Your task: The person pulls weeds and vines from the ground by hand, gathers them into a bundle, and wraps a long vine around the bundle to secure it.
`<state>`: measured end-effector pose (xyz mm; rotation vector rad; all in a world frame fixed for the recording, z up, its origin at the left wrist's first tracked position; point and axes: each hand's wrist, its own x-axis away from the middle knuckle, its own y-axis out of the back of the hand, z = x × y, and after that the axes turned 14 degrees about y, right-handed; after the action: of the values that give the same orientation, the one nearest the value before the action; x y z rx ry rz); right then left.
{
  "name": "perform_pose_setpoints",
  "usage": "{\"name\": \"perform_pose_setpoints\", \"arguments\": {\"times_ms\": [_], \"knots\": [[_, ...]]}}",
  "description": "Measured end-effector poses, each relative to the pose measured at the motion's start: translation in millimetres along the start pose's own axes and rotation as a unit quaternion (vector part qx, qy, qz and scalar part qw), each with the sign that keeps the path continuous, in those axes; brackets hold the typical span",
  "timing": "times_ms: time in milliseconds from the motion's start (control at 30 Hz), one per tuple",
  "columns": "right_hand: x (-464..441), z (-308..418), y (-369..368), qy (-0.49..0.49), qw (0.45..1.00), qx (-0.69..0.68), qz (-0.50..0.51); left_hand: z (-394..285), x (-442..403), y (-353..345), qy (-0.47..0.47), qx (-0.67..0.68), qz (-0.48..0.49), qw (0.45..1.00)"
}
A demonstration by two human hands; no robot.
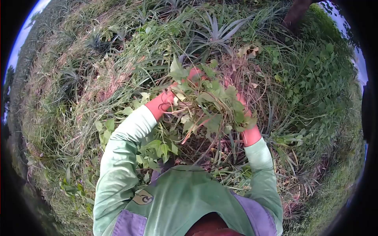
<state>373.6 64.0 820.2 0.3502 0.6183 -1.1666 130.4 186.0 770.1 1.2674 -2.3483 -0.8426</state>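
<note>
A tangled bundle of leafy vines [214, 103] lies across both forearms in front of my chest, with stems trailing downward. My left hand [195, 74] reaches into the far side of the bundle and is closed on it, with leaves covering much of the fingers. On the other side, my right hand [231, 83] is gathered against the vines beside dry brown stems [252, 74]; foliage hides most of it. A spiky, pineapple-like plant [215, 32] grows just beyond both hands.
Long grass [130, 74] and weeds surround me. Broad-leaved creepers [315, 74] cover the right side. A tree trunk [297, 15] rises at the upper right. More spiky plants [71, 80] stand at the left. Green leaves [159, 147] grow near my left elbow.
</note>
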Motion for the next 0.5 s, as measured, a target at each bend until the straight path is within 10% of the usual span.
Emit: {"name": "perform_pose_setpoints", "arguments": {"times_ms": [200, 267, 333, 400, 500], "knots": [[1, 18, 10, -0.01, 0.997, 0.045, 0.065, -10, -14, 6, 0.049, -0.015, 0.069, 0.996], [-4, 8, 18, -0.076, 0.989, 0.096, 0.087, -67, 8, 7, 0.059, -0.451, 0.02, 0.891], [-1, 13, 10, -0.053, 0.991, 0.122, 0.012, -63, 3, 4, 0.096, -0.426, 0.11, 0.893], [5, 4, 23, 0.012, 0.838, 0.536, 0.098, -49, 16, -1, -0.001, -0.077, -0.108, 0.991], [-18, 10, 20, 0.043, 0.806, 0.581, 0.107, -21, -13, -3, 0.007, -0.1, -0.04, 0.994]]}}
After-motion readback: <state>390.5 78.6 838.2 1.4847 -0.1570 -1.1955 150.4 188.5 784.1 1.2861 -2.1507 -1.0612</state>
